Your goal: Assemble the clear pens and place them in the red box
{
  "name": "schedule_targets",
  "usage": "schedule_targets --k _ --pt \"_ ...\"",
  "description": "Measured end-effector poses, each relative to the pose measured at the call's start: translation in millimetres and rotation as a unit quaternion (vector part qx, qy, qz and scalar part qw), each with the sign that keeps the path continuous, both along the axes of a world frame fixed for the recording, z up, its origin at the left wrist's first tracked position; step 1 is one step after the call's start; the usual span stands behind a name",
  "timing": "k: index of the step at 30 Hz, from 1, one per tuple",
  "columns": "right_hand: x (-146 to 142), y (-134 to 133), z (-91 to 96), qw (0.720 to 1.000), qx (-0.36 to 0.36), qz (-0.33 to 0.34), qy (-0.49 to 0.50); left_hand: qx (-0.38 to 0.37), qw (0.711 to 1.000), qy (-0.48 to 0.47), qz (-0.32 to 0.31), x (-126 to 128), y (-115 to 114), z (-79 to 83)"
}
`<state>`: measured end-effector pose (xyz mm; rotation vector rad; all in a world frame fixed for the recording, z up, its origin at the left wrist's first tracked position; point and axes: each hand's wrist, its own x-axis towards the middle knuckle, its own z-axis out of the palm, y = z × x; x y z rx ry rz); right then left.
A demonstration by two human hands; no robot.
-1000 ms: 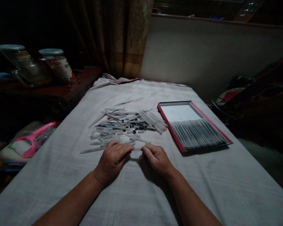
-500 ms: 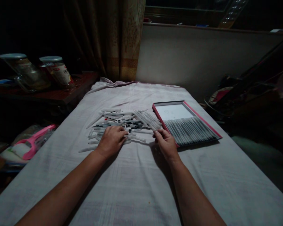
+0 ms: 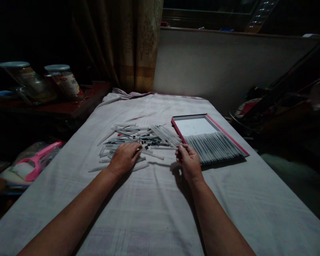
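Observation:
A loose heap of translucent pen barrels, caps and dark refills (image 3: 141, 138) lies on a white cloth. My left hand (image 3: 124, 158) rests palm down on the near edge of the heap, fingers curled over some pieces. My right hand (image 3: 188, 161) sits beside the heap's right end, fingers pinched together near the red-edged box (image 3: 176, 124). What the right fingers hold is too small to make out. The box holds a neat row of assembled pens (image 3: 216, 145).
The white cloth (image 3: 160, 206) covers a long table. A dark shelf at the left carries two lidded jars (image 3: 64, 80). A pink-handled object (image 3: 36, 160) lies low on the left. Curtain and wall stand behind; dark clutter fills the right side.
Both hands have moved forward from the near cloth to the heap; the right hand went right, toward the box's corner. The view has tilted slightly.

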<state>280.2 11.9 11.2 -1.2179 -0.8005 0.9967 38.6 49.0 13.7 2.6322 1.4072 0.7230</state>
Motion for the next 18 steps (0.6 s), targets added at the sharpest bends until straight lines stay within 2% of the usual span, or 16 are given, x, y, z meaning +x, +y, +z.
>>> schedule_targets --k 3,6,11,18 --pt "-3 -4 4.3 1.0 0.021 0.022 -0.007 -0.059 0.991 -0.115 0.03 -7 -14 -3.2" --pt "-8 -7 6.5 0.998 0.03 0.045 -0.022 -0.065 0.98 -0.184 0.027 -9 -25 -6.6" --pt "-14 -10 6.3 0.998 0.023 0.052 -0.026 -0.059 0.978 -0.2 0.005 -6 -32 -8.1" --pt "-12 -9 0.2 0.997 0.025 0.062 -0.044 -0.054 0.979 -0.197 0.012 -5 -36 -9.1"
